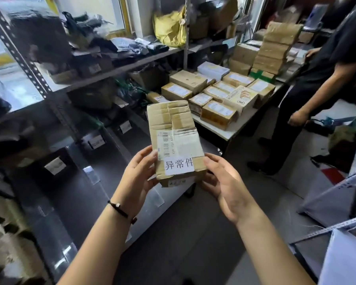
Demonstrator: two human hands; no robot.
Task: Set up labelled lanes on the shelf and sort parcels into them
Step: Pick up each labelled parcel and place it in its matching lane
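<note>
1. The taped cardboard parcel [174,128] is held up in mid-air, just beside the shelf [19,52].
2. Its near end is clasped by the left grip [138,177] and right grip [224,186], one curled round each side.
3. A white label [179,166] is stuck on top.

1. Daylight enters through the window [103,11] at upper left, blown out there.
2. The shelf [29,65] beside it is dim and smeared with motion blur.
3. The parcel [175,140] at centre is sharp and evenly lit.
4. Wide-angle distortion bends the frame edges.
</note>
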